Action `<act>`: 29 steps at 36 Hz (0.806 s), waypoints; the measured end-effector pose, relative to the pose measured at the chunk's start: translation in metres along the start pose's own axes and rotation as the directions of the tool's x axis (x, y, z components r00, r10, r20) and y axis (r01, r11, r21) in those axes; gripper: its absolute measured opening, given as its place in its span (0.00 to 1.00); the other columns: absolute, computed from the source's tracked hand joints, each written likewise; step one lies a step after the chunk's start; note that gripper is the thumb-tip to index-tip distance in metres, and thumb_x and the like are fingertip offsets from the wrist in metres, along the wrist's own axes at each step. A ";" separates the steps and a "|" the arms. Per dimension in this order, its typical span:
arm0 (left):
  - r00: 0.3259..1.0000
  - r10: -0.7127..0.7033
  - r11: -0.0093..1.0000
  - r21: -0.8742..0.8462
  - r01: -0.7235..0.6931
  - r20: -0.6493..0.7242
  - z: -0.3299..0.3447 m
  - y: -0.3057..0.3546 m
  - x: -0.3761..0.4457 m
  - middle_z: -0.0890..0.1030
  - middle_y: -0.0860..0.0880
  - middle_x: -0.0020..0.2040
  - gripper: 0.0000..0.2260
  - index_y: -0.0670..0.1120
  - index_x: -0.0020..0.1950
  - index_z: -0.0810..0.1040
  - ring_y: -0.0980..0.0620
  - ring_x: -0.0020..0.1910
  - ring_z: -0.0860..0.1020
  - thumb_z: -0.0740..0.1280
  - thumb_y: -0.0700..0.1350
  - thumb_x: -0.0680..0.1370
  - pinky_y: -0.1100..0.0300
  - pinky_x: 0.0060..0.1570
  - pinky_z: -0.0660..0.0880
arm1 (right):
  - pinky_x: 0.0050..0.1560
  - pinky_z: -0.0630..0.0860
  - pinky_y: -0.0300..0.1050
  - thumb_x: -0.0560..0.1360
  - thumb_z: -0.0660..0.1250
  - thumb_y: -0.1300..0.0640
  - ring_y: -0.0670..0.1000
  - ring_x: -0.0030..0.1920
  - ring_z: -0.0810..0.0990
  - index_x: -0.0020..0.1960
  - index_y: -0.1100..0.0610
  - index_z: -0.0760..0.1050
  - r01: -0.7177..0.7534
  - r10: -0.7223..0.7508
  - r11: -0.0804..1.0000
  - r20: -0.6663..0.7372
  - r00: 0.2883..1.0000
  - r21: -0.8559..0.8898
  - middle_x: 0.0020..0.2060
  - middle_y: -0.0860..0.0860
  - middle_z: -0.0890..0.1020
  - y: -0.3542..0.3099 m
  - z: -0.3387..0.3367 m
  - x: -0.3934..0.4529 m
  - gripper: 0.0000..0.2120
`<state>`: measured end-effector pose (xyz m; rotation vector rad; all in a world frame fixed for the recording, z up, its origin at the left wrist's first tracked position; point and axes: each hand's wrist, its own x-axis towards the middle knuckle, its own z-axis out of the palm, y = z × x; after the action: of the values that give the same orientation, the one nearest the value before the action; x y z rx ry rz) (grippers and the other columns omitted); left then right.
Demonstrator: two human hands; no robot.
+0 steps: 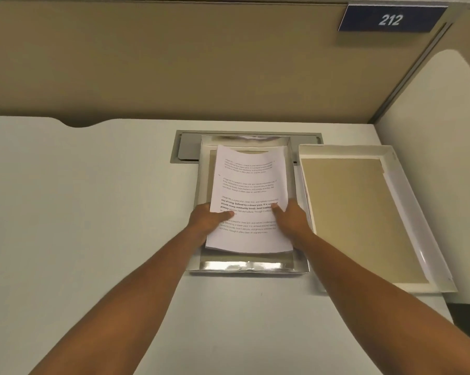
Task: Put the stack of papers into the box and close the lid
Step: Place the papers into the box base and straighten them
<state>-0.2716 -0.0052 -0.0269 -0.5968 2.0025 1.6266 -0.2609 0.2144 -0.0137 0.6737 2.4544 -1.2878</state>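
A stack of printed white papers point(248, 185) hangs over the open box point(247, 267), a shallow tray with shiny silver inner walls. The stack's far end curls up slightly. My left hand point(209, 219) grips the stack's left edge, thumb on top. My right hand point(292, 219) grips its right edge, thumb on the page. To the right of the box, the lid point(363, 212) lies upside down on the desk, white-rimmed with a tan inside.
The white desk point(93, 212) runs left and toward me. A grey cable hatch point(190, 147) sits behind the box. A tan cubicle wall point(174, 63) stands behind, with a blue "212" sign point(389, 19). The desk's right edge lies just past the lid.
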 end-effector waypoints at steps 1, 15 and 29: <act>1.000 0.005 1.000 0.024 -0.005 -0.017 0.002 -0.001 0.001 0.83 0.44 0.60 0.21 0.43 0.62 0.81 0.47 0.51 0.83 0.79 0.44 0.70 0.57 0.50 0.79 | 0.51 0.78 0.51 0.81 0.60 0.48 0.60 0.58 0.78 0.66 0.62 0.66 0.000 0.000 1.000 -0.001 1.000 -0.018 0.61 0.59 0.77 0.002 0.003 0.003 0.21; 0.984 0.065 0.971 0.237 -0.023 -0.168 0.010 -0.011 -0.013 0.83 0.46 0.59 0.22 0.43 0.61 0.79 0.45 0.56 0.81 0.76 0.52 0.73 0.48 0.57 0.79 | 0.50 0.71 0.48 0.81 0.57 0.52 0.61 0.58 0.76 0.67 0.66 0.65 0.047 -0.077 0.969 -0.117 0.990 -0.242 0.62 0.62 0.72 0.006 0.017 0.003 0.21; 0.970 0.153 0.796 0.605 -0.007 -0.190 0.016 -0.005 -0.033 0.77 0.41 0.63 0.30 0.42 0.69 0.69 0.41 0.61 0.77 0.73 0.56 0.74 0.49 0.59 0.76 | 0.50 0.71 0.47 0.81 0.58 0.54 0.60 0.56 0.77 0.63 0.66 0.68 0.123 -0.155 0.911 -0.051 0.987 -0.393 0.58 0.62 0.75 0.003 0.008 0.007 0.18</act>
<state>-0.2412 0.0107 -0.0134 -0.4658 2.5752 0.8810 -0.2651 0.2111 -0.0228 0.4588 2.7535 -0.7837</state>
